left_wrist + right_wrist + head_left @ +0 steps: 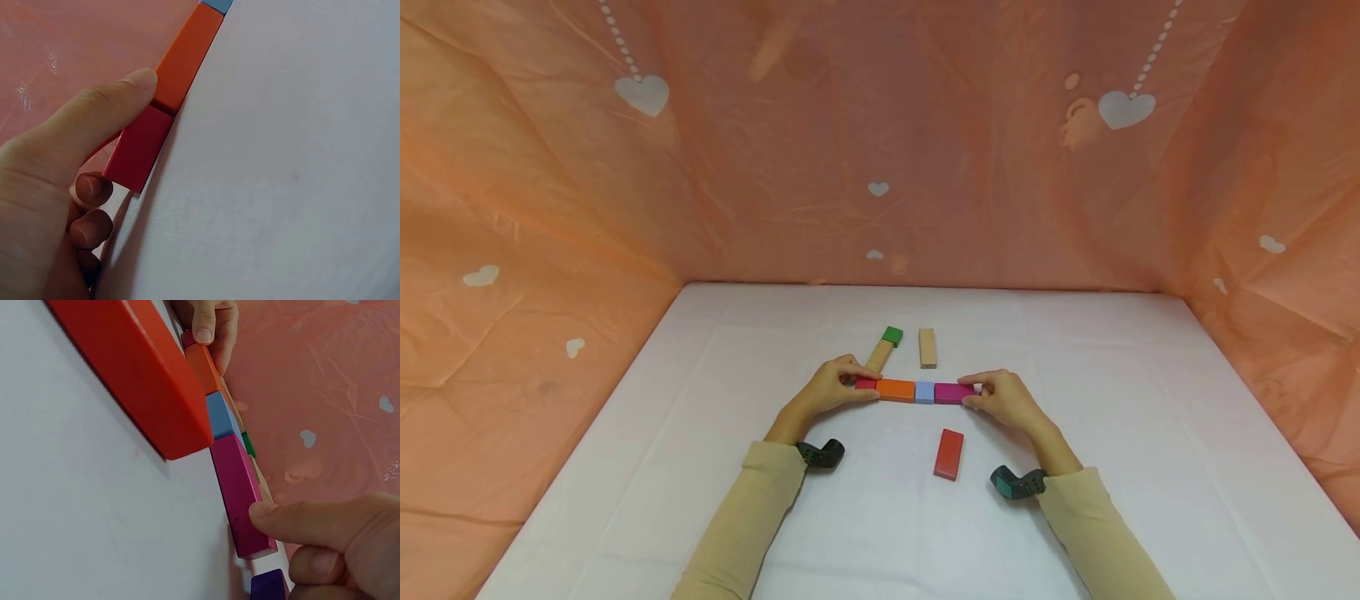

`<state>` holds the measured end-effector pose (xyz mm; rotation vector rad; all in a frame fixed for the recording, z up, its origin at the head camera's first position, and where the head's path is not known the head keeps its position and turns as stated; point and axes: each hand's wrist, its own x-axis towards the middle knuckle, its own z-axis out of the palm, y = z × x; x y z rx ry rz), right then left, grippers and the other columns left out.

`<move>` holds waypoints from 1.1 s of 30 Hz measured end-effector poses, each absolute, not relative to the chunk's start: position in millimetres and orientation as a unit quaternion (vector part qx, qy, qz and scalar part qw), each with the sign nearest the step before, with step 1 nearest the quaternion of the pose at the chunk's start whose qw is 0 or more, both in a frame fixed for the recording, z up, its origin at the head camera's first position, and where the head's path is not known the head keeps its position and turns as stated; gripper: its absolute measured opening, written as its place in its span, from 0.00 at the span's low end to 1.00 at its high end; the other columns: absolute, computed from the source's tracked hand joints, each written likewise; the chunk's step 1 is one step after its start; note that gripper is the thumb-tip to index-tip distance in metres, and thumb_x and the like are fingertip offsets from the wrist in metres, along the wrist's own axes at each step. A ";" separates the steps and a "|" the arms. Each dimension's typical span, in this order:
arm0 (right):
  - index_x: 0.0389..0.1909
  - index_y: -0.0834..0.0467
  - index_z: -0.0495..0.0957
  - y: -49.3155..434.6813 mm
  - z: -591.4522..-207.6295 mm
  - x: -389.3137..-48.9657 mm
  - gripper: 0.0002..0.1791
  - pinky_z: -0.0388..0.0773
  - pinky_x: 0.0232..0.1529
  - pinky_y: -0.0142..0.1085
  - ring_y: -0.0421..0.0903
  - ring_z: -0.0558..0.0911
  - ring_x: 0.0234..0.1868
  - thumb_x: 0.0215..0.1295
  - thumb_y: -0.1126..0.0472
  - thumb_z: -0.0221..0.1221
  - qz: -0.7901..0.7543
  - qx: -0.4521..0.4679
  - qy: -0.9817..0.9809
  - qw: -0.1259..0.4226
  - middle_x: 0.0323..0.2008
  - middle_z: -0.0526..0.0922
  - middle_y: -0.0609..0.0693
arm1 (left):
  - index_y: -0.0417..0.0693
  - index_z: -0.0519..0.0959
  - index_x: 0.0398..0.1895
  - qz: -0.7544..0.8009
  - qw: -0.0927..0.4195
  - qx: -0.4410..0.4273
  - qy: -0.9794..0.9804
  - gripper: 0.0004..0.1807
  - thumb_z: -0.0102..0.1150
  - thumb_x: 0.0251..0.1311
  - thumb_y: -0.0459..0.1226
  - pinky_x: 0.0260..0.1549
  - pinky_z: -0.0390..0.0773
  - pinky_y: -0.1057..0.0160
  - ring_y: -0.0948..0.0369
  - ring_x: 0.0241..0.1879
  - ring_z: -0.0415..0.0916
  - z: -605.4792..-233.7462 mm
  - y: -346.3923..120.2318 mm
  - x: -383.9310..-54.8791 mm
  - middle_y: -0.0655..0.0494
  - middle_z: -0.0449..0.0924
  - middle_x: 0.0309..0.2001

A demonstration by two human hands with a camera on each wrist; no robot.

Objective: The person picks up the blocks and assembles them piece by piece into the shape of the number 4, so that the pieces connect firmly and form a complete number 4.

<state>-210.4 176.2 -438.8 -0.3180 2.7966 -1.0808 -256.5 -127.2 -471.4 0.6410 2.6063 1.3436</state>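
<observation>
your long sleeves (741, 517) are plain tan; left wrist unit (829, 454) black, angular; right wrist unit (1021, 485) dark, teal patch (1003, 487) on one side.

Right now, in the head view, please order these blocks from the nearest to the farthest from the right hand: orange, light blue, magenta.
1. Magenta block: pinched by the right hand.
2. Light blue block: directly left of the magenta one.
3. Orange block: left of the light blue one.
</observation>
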 end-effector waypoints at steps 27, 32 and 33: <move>0.48 0.64 0.82 174.0 -438.9 -210.5 0.17 0.56 0.24 0.29 0.41 0.63 0.21 0.57 0.64 0.66 -0.356 -0.110 0.926 0.064 0.15 0.62 0.45 | 0.47 0.86 0.44 0.442 0.068 0.210 0.869 0.17 0.73 0.49 0.40 0.33 0.62 0.69 0.61 0.34 0.63 -470.7 -126.3 -256.0 0.52 0.71 0.30; 0.48 0.64 0.82 174.0 -438.4 -209.9 0.17 0.57 0.24 0.29 0.41 0.63 0.22 0.57 0.64 0.66 -0.360 -0.106 0.924 0.067 0.15 0.63 0.45 | 0.47 0.86 0.45 0.441 0.064 0.215 0.869 0.18 0.73 0.48 0.39 0.34 0.61 0.69 0.61 0.34 0.63 -470.7 -126.4 -255.9 0.52 0.71 0.30; 0.48 0.64 0.82 174.0 -438.3 -209.8 0.17 0.57 0.24 0.29 0.41 0.63 0.22 0.57 0.64 0.66 -0.361 -0.106 0.924 0.066 0.15 0.63 0.45 | 0.47 0.86 0.45 0.441 0.064 0.216 0.869 0.18 0.73 0.48 0.39 0.34 0.61 0.69 0.62 0.34 0.63 -470.5 -126.5 -255.7 0.52 0.71 0.30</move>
